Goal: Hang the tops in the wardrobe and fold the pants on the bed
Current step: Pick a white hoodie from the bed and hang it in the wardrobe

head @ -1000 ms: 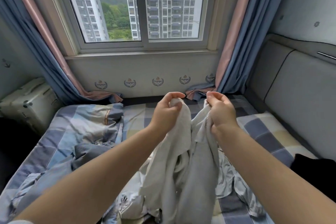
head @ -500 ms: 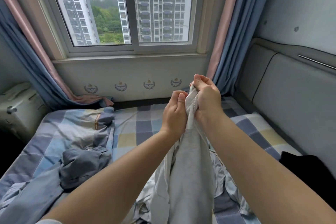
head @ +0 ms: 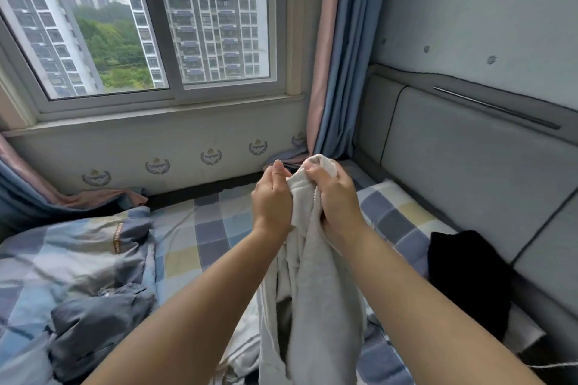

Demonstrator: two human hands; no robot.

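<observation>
I grip the top of a pale grey garment (head: 316, 284) with my left hand (head: 272, 200) and right hand (head: 336, 197) close together, hanging it above the bed (head: 200, 234) toward its headboard edge.

Head view, both arms in frame. Both forearms bare, entering from the bottom edge and reaching forward and up, converging toward centre frame. Wrists nearly touching distance apart; hands side by side, raised above the level of the forearms.

Left hand (head: 272, 200): back of hand toward camera, fingers curled inward, thumb up and pressed toward the right hand. It grips the top edge of a pale garment (head: 308, 259).

Right hand (head: 336, 197): back of hand toward camera, knuckles up, fingers curled over and bunching the same garment edge. Fabric shows above its fingers.

Fingertips of both hands hidden behind the cloth.
</observation>
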